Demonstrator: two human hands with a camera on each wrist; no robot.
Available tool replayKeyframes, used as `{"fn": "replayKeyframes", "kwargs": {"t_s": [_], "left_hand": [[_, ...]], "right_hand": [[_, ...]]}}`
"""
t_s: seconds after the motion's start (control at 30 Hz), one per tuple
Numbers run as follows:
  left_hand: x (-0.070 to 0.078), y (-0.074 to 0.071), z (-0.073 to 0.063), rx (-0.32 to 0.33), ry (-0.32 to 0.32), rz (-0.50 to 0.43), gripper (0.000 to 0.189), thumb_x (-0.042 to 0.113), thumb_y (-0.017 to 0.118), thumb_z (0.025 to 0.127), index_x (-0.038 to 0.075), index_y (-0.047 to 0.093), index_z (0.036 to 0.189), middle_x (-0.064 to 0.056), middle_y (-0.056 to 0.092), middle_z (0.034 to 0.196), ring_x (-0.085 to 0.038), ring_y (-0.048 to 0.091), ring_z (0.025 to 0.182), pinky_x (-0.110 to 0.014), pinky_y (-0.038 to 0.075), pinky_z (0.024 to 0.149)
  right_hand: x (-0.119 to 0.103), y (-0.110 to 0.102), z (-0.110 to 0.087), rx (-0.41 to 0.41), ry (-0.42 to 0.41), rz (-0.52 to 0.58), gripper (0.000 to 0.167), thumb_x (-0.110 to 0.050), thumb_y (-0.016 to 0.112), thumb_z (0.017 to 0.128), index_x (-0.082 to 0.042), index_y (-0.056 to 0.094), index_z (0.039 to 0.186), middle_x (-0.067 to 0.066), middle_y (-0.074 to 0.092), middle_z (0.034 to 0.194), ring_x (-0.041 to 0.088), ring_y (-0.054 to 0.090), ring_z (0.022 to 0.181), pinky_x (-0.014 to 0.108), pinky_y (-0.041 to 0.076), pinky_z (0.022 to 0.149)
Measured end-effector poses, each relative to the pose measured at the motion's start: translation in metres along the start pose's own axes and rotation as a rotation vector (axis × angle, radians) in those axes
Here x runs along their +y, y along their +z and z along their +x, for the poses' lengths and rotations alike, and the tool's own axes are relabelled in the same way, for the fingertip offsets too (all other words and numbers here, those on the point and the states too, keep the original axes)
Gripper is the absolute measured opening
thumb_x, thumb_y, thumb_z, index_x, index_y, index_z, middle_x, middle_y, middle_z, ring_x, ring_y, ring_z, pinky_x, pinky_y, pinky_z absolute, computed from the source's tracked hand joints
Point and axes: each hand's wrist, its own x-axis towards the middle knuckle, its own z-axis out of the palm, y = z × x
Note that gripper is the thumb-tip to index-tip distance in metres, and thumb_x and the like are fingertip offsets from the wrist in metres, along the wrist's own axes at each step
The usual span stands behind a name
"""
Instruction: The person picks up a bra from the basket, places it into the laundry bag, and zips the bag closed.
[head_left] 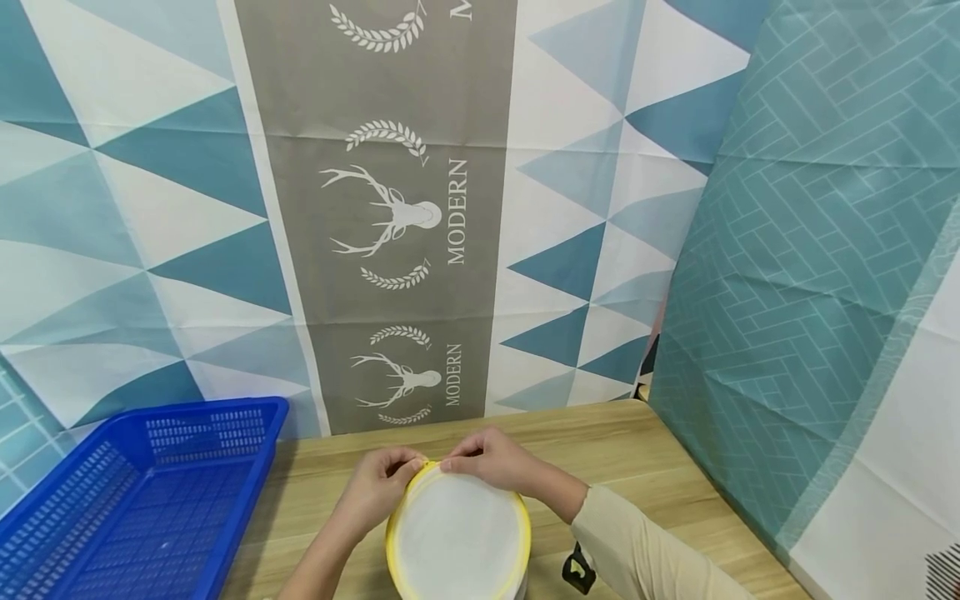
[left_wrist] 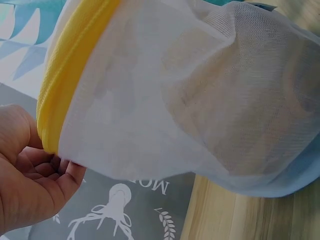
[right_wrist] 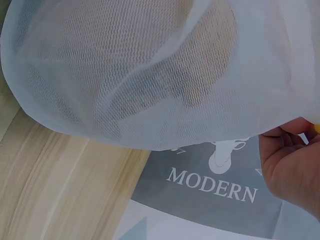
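A round white mesh laundry bag (head_left: 459,537) with a yellow zip-like rim stands in front of me over the table. At the far edge of the rim, my left hand (head_left: 384,483) pinches the yellow band between thumb and fingers. Close beside it my right hand (head_left: 491,460) pinches the same rim. The left wrist view shows the yellow rim (left_wrist: 75,70) and the bag's sagging mesh side (left_wrist: 240,95). Tan and grey patches show through the mesh (right_wrist: 150,65) in the right wrist view; what they are I cannot tell.
A blue plastic basket (head_left: 272,442) with perforated sides stands at the left on the wooden table (head_left: 600,450). Near my right sleeve lies a small black item (head_left: 578,570) with a yellowish mark. Patterned cloth (head_left: 405,250) hangs behind the table and along the right.
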Motion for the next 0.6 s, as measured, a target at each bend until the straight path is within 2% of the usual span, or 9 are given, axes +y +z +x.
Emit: {"fn": "replayKeyframes", "kwargs": {"t_s": [0.6], "left_hand": [[-0.0025,-0.0019,-0.0001,-0.005,-0.017,0.008,0.012,0.010,0.060,0.090,0.006,0.071,0.089,-0.002,0.066,0.080,-0.012,0.055,0.069,-0.022,0.047,0.059]], "right_hand": [[0.0007,-0.0011,-0.0015,0.016,0.041,0.012,0.020,-0.026,0.066,0.087,-0.008,0.074,0.093,0.005,0.071,0.088,0.008,0.061,0.061,0.024,0.052,0.055]]}}
